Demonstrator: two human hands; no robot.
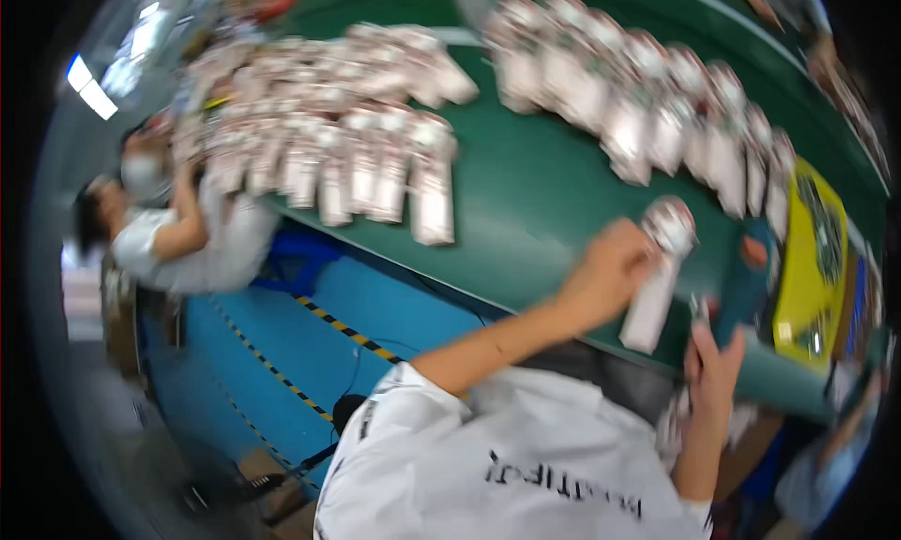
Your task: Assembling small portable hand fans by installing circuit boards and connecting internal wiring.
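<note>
My left hand [615, 263] is closed, its fingertips at the neck of a pale pink device [649, 305] with a round white head and a long straight body. That device lies at the near edge of the green table. My right hand [715, 362] is wrapped round the lower end of a dark teal power screwdriver [744, 287] with an orange-red spot on it. The screwdriver stands just right of the pink device, apart from it. Motion blur hides the fine detail of the fingers and the device's head.
A curved row of similar pink devices [624, 136] lies along the far right of the green table [526, 212]. Many more devices [357, 165] fill its left part. At right rests a yellow tray [798, 277] holding dark parts. Another person [178, 221] sits at the left.
</note>
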